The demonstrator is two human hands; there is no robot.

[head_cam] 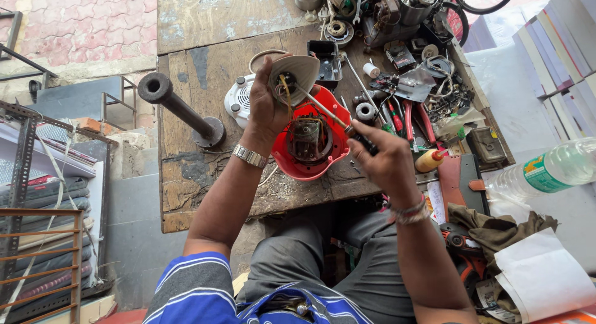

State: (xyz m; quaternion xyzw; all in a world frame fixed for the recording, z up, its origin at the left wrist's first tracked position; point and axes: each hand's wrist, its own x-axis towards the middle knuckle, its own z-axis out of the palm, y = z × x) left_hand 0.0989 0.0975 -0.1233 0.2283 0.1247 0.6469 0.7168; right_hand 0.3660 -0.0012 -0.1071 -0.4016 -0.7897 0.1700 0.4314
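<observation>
- Left hand (267,106) is closed around a cream-coloured cover piece (298,72), holding it tilted up so its hollow inside, with thin wires (284,91) in it, faces the camera; a metal watch (249,155) sits on that wrist.
- Right hand (382,156) is wrapped around the dark handle of a screwdriver (329,116), whose thin shaft slants up and left with its tip inside the cream cover.
- Just below the cover, between the two hands, a red appliance housing (310,141) lies open on the wooden desk (205,69), its motor (307,139) exposed in the middle.
- A white vented part (239,100) lies on the desk behind the left hand, touching or nearly touching the red housing.
- A black metal post on a round base (180,109) stands further left on the desk.
- Pliers with red handles (403,116), loose parts and wires crowd the far right of the desk.
- A yellow squeeze bottle (429,160) lies near the right hand; a clear plastic water bottle (546,168) lies well apart to the right.
</observation>
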